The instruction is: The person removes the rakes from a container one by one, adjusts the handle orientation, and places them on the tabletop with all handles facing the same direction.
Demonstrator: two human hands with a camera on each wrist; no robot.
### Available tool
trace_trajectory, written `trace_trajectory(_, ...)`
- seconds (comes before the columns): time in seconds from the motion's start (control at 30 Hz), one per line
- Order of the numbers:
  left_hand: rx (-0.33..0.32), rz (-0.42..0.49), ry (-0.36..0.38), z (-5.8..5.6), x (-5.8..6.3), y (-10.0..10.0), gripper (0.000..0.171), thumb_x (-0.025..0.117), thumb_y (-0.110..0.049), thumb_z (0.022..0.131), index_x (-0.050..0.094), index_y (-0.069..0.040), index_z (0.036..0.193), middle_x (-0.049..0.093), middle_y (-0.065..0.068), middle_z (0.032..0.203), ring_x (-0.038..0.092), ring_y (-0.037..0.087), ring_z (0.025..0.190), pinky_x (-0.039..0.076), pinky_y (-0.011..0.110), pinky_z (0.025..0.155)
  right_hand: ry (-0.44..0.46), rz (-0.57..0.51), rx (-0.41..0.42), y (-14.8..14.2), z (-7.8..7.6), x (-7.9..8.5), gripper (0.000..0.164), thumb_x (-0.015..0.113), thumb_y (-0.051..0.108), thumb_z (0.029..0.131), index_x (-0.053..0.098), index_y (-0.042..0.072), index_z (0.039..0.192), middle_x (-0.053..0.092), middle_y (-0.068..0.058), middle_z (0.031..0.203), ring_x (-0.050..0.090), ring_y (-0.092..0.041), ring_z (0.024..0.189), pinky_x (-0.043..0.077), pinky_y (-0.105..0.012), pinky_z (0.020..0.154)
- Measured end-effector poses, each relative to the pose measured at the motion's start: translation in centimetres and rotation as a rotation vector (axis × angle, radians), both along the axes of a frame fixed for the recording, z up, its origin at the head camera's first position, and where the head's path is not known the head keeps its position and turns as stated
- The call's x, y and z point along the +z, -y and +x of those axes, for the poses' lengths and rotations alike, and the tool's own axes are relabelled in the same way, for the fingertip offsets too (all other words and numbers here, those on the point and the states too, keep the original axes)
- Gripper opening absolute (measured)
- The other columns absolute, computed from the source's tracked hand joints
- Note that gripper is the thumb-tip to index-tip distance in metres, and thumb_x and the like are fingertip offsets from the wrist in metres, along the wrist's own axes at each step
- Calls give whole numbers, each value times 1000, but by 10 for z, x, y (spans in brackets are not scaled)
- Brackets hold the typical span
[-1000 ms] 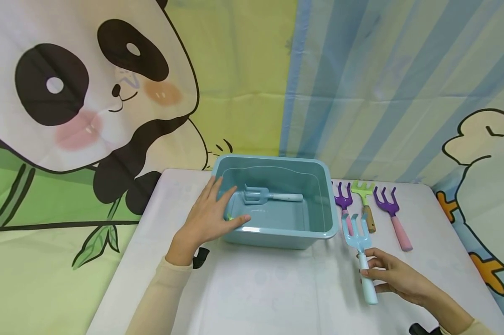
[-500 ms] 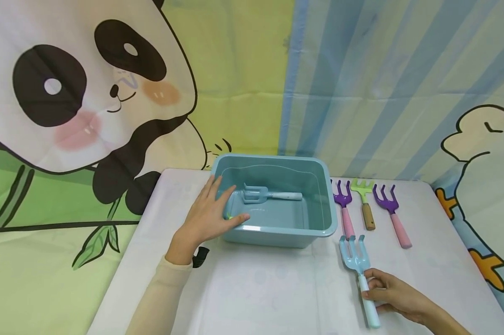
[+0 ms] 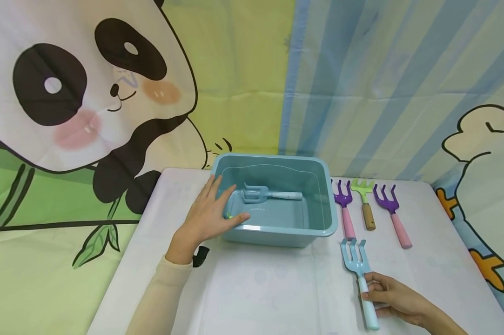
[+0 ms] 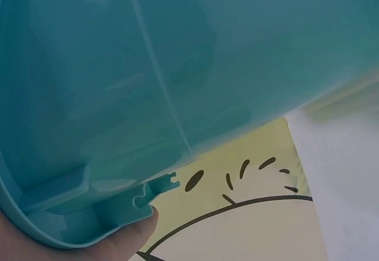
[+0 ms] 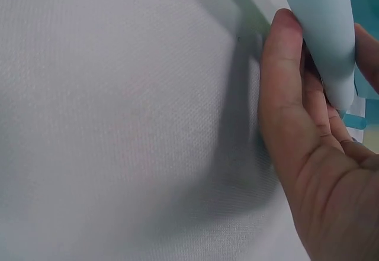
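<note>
My left hand [image 3: 205,215] rests on the left end of a blue-green plastic tub [image 3: 277,237], fingers spread and fairly straight, thumb over the front rim. In the left wrist view, part of that hand [image 4: 127,240] lies against the tub's rim [image 4: 77,244]. My right hand [image 3: 396,298] pinches the handle of a light blue hand fork [image 3: 368,302], whose tines point away toward the back. The right wrist view shows the pale handle [image 5: 325,33] between thumb and fingers, low over the white cloth. Inside the tub lies another blue hand fork [image 3: 272,195].
Right of the tub lie a purple hand fork with a pink handle [image 3: 347,218], a green rake with a wooden handle [image 3: 366,211] and a second purple fork [image 3: 392,211]. A bit of green shows in the tub beside my left thumb. A printed panda curtain [image 3: 235,70] hangs behind.
My right hand has drawn the blue hand fork back toward the near side of the table, lower and away from the purple fork. My left hand stays on the tub.
</note>
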State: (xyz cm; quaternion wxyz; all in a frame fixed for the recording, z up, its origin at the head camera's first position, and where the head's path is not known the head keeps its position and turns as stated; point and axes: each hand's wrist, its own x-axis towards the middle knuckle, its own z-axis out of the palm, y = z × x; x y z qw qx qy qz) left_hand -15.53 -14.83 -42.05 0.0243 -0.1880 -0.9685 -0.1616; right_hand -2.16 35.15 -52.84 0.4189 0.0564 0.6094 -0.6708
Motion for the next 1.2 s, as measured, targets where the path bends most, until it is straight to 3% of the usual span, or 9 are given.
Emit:
trace_trajectory(0.17,-1,-3,2,0,0,0,100,41,-87,82,41,-18,155,15,18,164,-2,33,152,21,61,114,-26,-2,13,0,-3,2,32,59,9,101,43,-2,127,59,-9,101,59,-18,87,57,-36,75)
trace_trajectory(0.83,1,-18,7,-1,-1,-1,101,39,-88,82,41,-19,155,15,18,164,-3,32,152,21,60,114,-87,164,-8,3,-14,3,47,68,13,97,40,-6,130,57,-10,98,58,-20,84,57,-36,71)
trace_trajectory(1.03,-2,-16,2,-1,-2,-1,100,38,-89,82,41,-19,155,16,18,164,-3,32,152,21,58,115,-84,224,-17,1,-15,5,55,69,12,96,37,-13,133,59,-13,101,60,-23,89,58,-44,78)
trace_trajectory(1.2,-5,-9,-9,-1,-1,0,100,38,-88,82,42,-19,154,16,18,164,-1,33,152,22,58,115,-78,240,-25,-2,-17,7,50,64,10,98,39,-15,133,62,-14,105,62,-28,94,56,-49,84)
